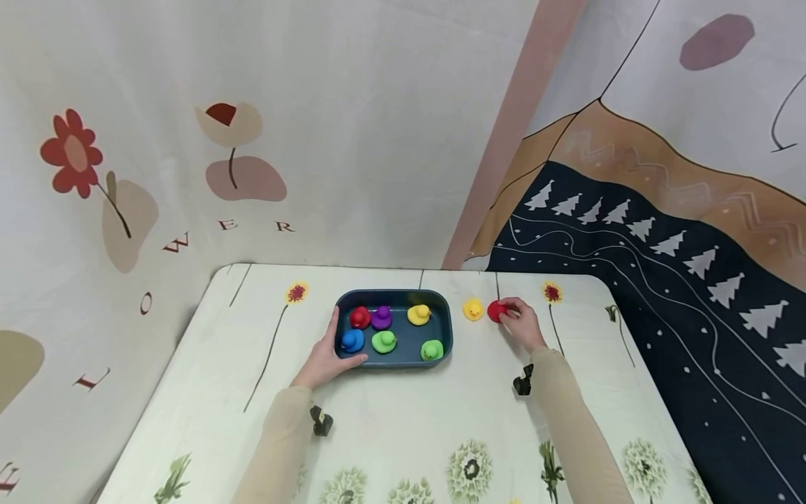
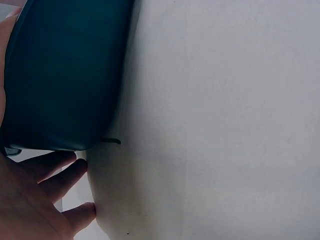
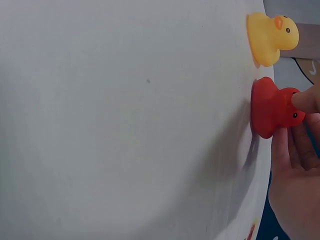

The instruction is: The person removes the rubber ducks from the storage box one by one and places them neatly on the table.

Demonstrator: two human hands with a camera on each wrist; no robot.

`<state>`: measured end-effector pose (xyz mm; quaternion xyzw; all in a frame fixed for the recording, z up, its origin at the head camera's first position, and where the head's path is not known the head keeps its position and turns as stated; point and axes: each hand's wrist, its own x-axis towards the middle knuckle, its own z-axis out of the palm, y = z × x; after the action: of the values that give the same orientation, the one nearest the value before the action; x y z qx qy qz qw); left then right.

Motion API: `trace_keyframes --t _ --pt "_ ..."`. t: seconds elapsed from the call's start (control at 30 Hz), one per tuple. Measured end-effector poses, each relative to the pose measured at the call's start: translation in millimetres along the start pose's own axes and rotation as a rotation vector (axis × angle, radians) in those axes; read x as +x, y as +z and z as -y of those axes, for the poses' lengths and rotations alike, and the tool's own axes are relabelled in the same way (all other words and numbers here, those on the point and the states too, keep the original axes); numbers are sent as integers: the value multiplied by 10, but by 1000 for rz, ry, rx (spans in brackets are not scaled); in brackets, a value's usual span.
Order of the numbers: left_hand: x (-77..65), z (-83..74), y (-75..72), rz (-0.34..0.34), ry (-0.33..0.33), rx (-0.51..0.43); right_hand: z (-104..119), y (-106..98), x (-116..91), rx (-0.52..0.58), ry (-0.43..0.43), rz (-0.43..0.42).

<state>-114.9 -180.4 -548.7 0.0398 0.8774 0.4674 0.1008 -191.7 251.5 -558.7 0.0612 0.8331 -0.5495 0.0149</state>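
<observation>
A dark blue tray [image 1: 403, 360] stands on the table with several small rubber ducks in it. My left hand [image 1: 329, 357] holds its near left corner, the thumb along the front rim and fingers at the left end; in the left wrist view the fingers [image 2: 62, 180] are spread beside the tray wall [image 2: 65, 75]. Right of the tray, my right hand [image 1: 521, 325] pinches a red rubber duck [image 3: 268, 107] by its head, between thumb and fingers. Whether that duck touches the table cannot be told. A yellow duck [image 1: 473, 309] sits just left of it.
Inside the tray, red [image 1: 359, 317], purple [image 1: 381, 317], blue [image 1: 352, 341] and green [image 1: 383, 341] ducks cluster on the left. A yellow duck [image 1: 418, 314] and another green duck [image 1: 432, 350] sit on the right. A flower-printed cloth [image 1: 403, 427] covers the table; printed fabric hangs behind.
</observation>
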Motion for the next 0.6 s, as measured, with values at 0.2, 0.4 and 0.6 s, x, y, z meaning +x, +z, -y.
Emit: trace_keyframes --t 0.2,0.4,0.6 --pt "-1 0 4 2 0 0 32 -22 -13 -10 1 12" --pt "4 16 5 1 -3 -3 49 -72 -22 15 2 27" --pt "10 40 6 -1 -7 3 87 -89 -63 26 -18 3"
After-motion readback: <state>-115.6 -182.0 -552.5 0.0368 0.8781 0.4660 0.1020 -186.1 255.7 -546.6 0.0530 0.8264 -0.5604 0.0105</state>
